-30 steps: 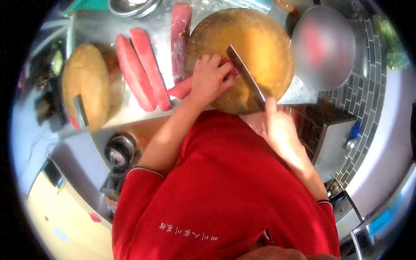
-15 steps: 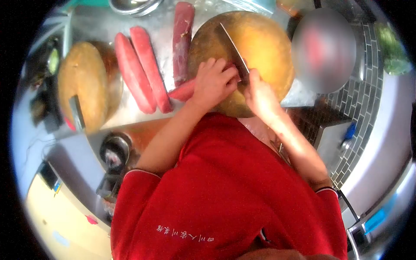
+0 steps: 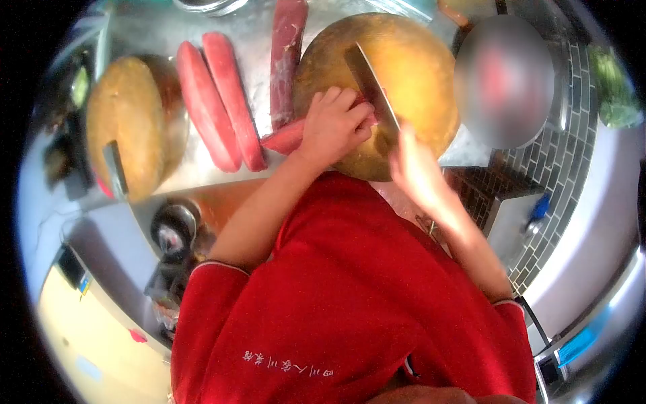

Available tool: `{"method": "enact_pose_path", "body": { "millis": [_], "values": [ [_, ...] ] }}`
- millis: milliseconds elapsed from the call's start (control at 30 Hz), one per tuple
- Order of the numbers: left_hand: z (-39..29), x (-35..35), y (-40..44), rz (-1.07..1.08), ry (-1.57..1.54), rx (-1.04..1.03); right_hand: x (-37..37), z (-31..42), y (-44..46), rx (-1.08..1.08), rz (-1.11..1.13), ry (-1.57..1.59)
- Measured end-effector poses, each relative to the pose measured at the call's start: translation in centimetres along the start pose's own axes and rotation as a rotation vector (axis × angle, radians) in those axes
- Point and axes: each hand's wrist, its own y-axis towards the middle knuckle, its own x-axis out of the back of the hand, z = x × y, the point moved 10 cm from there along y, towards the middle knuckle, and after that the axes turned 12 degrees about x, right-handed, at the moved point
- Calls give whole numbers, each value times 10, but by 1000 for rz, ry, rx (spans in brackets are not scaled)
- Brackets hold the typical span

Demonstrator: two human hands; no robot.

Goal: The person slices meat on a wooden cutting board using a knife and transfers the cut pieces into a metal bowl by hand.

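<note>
My left hand [image 3: 336, 128] is closed over a long strip of red meat [image 3: 284, 139], pressing it down with bent fingers. The strip's near end pokes out on the left of the hand, and its cut end lies close to the blade. A cleaver [image 3: 377, 89] with a broad steel blade is in my right hand [image 3: 416, 168], whose fingers wrap round a hidden handle and look a little smeared. Both hands work at the left and near part of a thick round wooden chopping board [image 3: 424, 67].
Two pink meat strips [image 3: 207, 111] [image 3: 232, 101] and a darker one [image 3: 288, 60] lie on the metal counter left of the board. A second round board [image 3: 128, 101] with a knife [image 3: 116, 168] stands far left. A blurred round shape [image 3: 505, 81] is at right.
My right hand and the cleaver have shifted right and slightly toward my body. My left hand stays nearly in place on the meat strip.
</note>
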Motion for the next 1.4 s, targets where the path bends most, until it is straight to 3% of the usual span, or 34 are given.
{"method": "enact_pose_path", "body": {
  "millis": [33, 267, 367, 467, 567, 767, 867, 1200, 1300, 1400],
  "values": [
    [-1, 0, -1, 8, 1, -1, -3, -3, 21, 45, -87, -52],
    [0, 7, 3, 48, -57, -35, 10, 12, 7, 100, -113, -102],
    [-2, 9, 0, 44, -69, -44, 18, 21, -32, -37, 55, -110],
    [-1, 6, 1, 32, -62, -53, 25, 31, -69, 2, 41, -180],
    [1, 6, 2, 6, -81, -81, 19, 18, -81, -107, 137, -174],
    [2, 4, 0, 37, -40, -26, -5, -1, 33, 52, -68, -112],
    [-1, 4, -1, 51, -41, -42, -2, -8, 28, 134, -106, -117],
    [7, 4, -1, -21, -92, -75, 19, 19, -74, -122, 100, -92],
    [7, 3, 0, 20, -71, -42, 4, 14, -18, -15, 78, -58],
    [4, 3, -4, 67, -70, -34, -7, 2, 32, 30, -90, -108]
  ]
}}
